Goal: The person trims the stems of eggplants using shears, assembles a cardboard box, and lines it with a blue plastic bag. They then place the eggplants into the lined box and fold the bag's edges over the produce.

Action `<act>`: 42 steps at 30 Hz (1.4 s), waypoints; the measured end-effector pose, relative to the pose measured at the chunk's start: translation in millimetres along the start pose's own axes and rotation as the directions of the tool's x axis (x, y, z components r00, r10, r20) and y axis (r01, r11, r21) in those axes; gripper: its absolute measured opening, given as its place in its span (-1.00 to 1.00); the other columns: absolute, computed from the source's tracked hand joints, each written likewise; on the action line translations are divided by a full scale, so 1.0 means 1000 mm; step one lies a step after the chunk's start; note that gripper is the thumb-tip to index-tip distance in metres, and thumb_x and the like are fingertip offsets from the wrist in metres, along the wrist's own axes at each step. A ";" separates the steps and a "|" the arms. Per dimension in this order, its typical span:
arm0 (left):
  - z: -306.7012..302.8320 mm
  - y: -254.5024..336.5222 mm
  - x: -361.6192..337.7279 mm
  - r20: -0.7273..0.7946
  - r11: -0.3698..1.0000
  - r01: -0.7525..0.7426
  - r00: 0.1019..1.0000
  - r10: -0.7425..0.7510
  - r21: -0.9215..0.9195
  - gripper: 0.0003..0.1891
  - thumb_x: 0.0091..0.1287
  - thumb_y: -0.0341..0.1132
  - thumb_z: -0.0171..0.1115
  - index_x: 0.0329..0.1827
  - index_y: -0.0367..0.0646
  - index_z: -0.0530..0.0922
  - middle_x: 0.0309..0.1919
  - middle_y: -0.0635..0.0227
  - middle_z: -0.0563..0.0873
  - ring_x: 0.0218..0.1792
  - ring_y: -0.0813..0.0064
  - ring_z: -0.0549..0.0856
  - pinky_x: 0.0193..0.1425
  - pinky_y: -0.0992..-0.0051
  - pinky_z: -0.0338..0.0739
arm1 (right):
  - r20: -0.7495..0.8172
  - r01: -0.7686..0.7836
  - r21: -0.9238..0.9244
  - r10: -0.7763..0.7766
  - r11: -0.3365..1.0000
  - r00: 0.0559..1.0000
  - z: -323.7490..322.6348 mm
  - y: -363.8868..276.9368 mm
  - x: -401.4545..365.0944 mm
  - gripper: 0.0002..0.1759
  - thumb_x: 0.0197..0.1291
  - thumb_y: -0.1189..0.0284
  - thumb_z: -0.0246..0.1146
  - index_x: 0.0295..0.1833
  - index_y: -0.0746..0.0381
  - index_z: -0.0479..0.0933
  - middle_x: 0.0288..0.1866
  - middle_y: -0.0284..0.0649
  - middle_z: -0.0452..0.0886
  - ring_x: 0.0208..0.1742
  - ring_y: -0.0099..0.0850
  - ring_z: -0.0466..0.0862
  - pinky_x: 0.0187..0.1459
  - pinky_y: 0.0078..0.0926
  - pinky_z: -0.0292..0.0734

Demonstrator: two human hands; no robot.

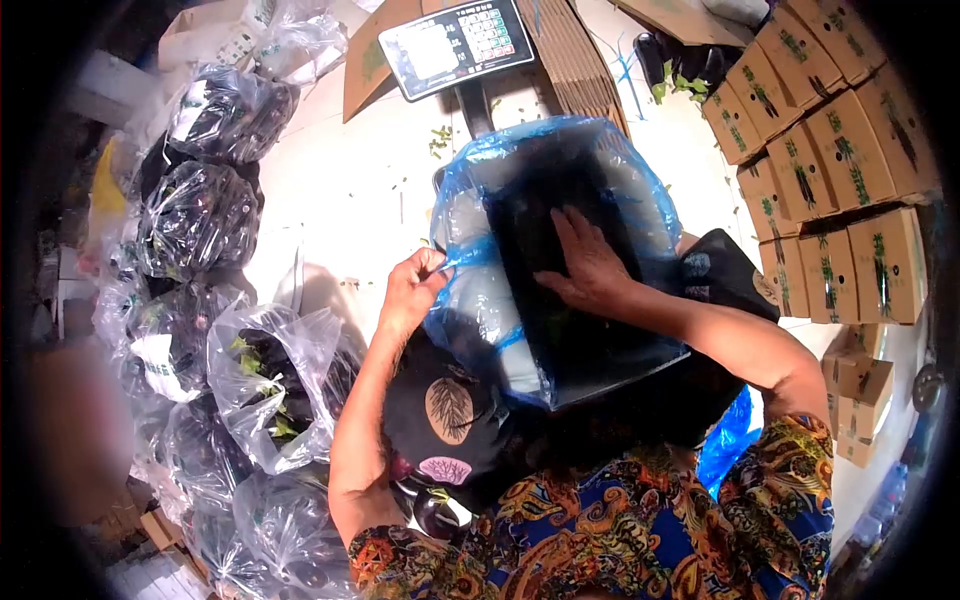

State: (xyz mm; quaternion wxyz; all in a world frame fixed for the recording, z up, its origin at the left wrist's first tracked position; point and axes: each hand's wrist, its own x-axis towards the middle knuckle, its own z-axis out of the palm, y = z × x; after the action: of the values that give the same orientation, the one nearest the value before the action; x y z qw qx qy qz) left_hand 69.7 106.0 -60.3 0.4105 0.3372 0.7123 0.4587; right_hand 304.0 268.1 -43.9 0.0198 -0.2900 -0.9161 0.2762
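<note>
In front of me a box with a black interior has a thin blue plastic bag drawn over its pale sides. My left hand pinches a fold of the blue bag at the left side between thumb and fingers. My right hand reaches into the box with fingers stretched out and spread, the palm over the dark interior. Its fingers hold nothing. Close behind the box stands a weighing scale display on a post.
Clear plastic bags of dark produce line the left side. Nearer, an open clear bag shows green stems. Printed cardboard cartons are stacked at right. Dark eggplants lie by my left elbow. Flattened cardboard lies beside the scale.
</note>
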 end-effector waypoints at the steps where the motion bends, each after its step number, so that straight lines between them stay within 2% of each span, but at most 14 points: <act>1: 0.000 0.000 -0.003 0.006 0.998 -0.005 1.000 0.005 -0.069 -0.96 0.26 -0.49 0.19 -0.27 -0.24 0.53 -0.46 0.64 0.46 -0.39 0.74 0.38 -0.25 0.68 0.30 | 0.010 0.044 0.002 -0.044 0.999 0.999 -0.005 0.005 -0.001 -0.01 0.09 0.17 0.34 0.49 0.32 -0.04 0.48 0.26 -0.01 0.39 0.28 0.16 0.36 0.04 0.17; 4: -0.007 0.016 -0.020 0.003 0.995 0.067 0.998 -0.067 -0.080 -0.90 0.28 -0.43 0.22 -0.19 -0.24 0.58 -0.42 0.60 0.53 -0.36 0.74 0.42 -0.22 0.68 0.31 | 0.109 0.080 0.082 -0.089 0.993 0.990 -0.029 0.002 -0.010 -0.16 0.14 0.23 0.33 0.42 0.35 0.12 0.44 0.22 0.09 0.43 0.17 0.17 0.41 -0.10 0.12; 7: -0.012 0.006 -0.030 -0.114 0.958 0.104 0.984 -0.139 -0.268 -0.85 0.33 -0.34 0.22 -0.18 -0.25 0.58 -0.41 0.55 0.56 -0.36 0.71 0.46 -0.21 0.65 0.34 | 0.140 0.093 0.221 -0.126 0.971 0.982 -0.059 0.005 -0.010 -0.28 0.16 0.25 0.31 0.34 0.37 0.24 0.41 0.21 0.17 0.35 0.17 0.30 0.34 -0.10 0.24; 11: -0.018 -0.018 -0.040 -0.275 0.894 0.156 0.917 -0.289 -0.420 -0.82 0.38 -0.28 0.19 -0.18 -0.23 0.55 -0.41 0.46 0.58 -0.36 0.63 0.53 -0.18 0.64 0.41 | -0.073 0.091 0.354 -0.070 0.931 0.995 -0.105 0.004 -0.010 -0.52 0.20 0.42 0.28 0.20 0.35 0.41 0.34 0.08 0.32 0.24 0.05 0.47 0.19 -0.20 0.44; 17: -0.026 -0.059 -0.050 -0.373 0.837 0.234 0.813 -0.448 -0.495 -0.82 0.37 -0.22 0.22 -0.30 -0.13 0.54 -0.45 0.48 0.58 -0.41 0.66 0.53 -0.26 0.65 0.45 | -0.256 0.061 0.441 0.060 0.895 0.965 -0.130 0.031 -0.014 -0.56 0.24 0.43 0.25 0.22 0.28 0.43 0.31 0.03 0.37 0.18 -0.15 0.53 0.02 -0.38 0.57; 24: -0.023 -0.097 -0.036 -0.311 0.804 0.175 0.859 -0.407 -0.568 -0.77 0.37 -0.18 0.23 -0.26 -0.19 0.54 -0.49 0.44 0.59 -0.50 0.58 0.51 -0.39 0.59 0.42 | -0.200 -0.030 0.486 0.145 0.874 0.969 -0.131 0.048 -0.018 -0.55 0.23 0.42 0.27 0.23 0.25 0.43 0.32 -0.03 0.38 0.16 -0.24 0.53 0.01 -0.37 0.55; 28: -0.024 -0.102 -0.028 -0.307 0.856 0.209 0.872 -0.382 -0.473 -0.56 0.40 0.02 0.15 -0.14 -0.29 0.57 -0.43 0.32 0.61 -0.46 0.48 0.56 -0.32 0.52 0.50 | -0.142 -0.098 0.493 0.191 0.864 0.971 -0.137 0.043 -0.014 -0.52 0.21 0.46 0.28 0.25 0.25 0.42 0.37 -0.05 0.33 0.18 -0.25 0.52 0.02 -0.37 0.54; 29: -0.023 -0.084 -0.026 -0.263 0.733 0.221 0.835 -0.483 -0.643 -0.48 0.40 0.10 0.09 -0.07 -0.29 0.54 -0.31 0.27 0.63 -0.38 0.42 0.61 -0.22 0.46 0.55 | -0.137 -0.101 0.495 0.193 0.863 0.972 -0.138 0.043 -0.013 -0.51 0.21 0.46 0.28 0.26 0.25 0.41 0.38 -0.04 0.32 0.18 -0.25 0.51 0.02 -0.36 0.54; 32: -0.036 -0.084 -0.021 -0.227 0.675 0.208 0.839 -0.495 -0.708 -0.46 0.39 0.16 0.06 -0.01 -0.22 0.54 -0.20 0.32 0.63 -0.23 0.44 0.63 -0.05 0.39 0.61 | -0.141 -0.101 0.486 0.192 0.868 0.971 -0.137 0.050 -0.006 -0.48 0.20 0.48 0.29 0.29 0.25 0.39 0.40 -0.03 0.29 0.23 -0.22 0.48 0.05 -0.35 0.54; 33: -0.038 -0.066 -0.018 -0.237 0.697 0.167 0.864 -0.444 -0.697 -0.41 0.37 0.23 0.03 0.00 -0.19 0.52 -0.20 0.34 0.62 -0.22 0.43 0.61 0.06 0.36 0.55 | -0.140 -0.109 0.483 0.200 0.869 0.970 -0.135 0.052 -0.005 -0.47 0.20 0.48 0.29 0.29 0.25 0.39 0.40 -0.03 0.28 0.26 -0.20 0.47 0.06 -0.35 0.54; 34: -0.051 -0.083 -0.019 -0.190 0.684 0.132 0.907 -0.375 -0.717 -0.36 0.43 0.22 -0.12 0.13 -0.25 0.46 -0.06 0.24 0.65 -0.08 0.31 0.66 -0.02 0.31 0.57 | -0.118 -0.162 0.506 0.254 0.847 0.960 -0.136 0.053 -0.001 -0.44 0.20 0.43 0.30 0.31 0.27 0.36 0.41 -0.02 0.27 0.34 -0.15 0.40 0.15 -0.30 0.49; 38: -0.066 -0.024 0.008 -0.085 0.863 0.060 0.989 -0.118 -0.502 -0.15 0.31 0.36 -0.06 0.36 -0.25 0.32 0.24 0.12 0.51 0.25 0.29 0.48 0.25 0.29 0.41 | -0.060 -0.183 0.489 0.243 0.853 0.968 -0.135 0.077 0.040 -0.26 0.14 0.36 0.37 0.40 0.27 0.24 0.44 -0.01 0.24 0.41 -0.16 0.31 0.30 -0.29 0.35; 40: -0.059 0.022 0.025 -0.026 0.973 -0.079 0.997 0.075 -0.216 -0.14 0.32 0.34 -0.07 0.41 -0.26 0.27 0.31 0.10 0.45 0.35 0.26 0.40 0.38 0.20 0.24 | -0.076 -0.108 0.184 0.124 0.977 0.989 -0.135 0.088 0.066 -0.19 0.11 0.38 0.39 0.45 0.21 0.17 0.41 0.00 0.29 0.36 -0.19 0.39 0.26 -0.34 0.40; 42: -0.049 0.072 0.035 0.107 0.981 -0.180 0.977 0.187 -0.069 -0.26 0.32 0.17 0.13 0.37 -0.25 0.33 0.22 0.13 0.53 0.27 0.35 0.47 0.34 0.31 0.30 | 0.065 -0.140 0.508 0.124 0.850 0.990 -0.133 0.085 0.087 -0.40 0.14 0.47 0.31 0.33 0.22 0.37 0.28 -0.12 0.49 0.13 -0.25 0.57 0.10 -0.33 0.51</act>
State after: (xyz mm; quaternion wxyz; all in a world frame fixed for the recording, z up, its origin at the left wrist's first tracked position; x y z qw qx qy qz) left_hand 18.1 143.5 8.8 0.4159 0.4145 0.6399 0.4957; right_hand 302.1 439.3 14.1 0.0632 -0.3323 -0.7882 0.5142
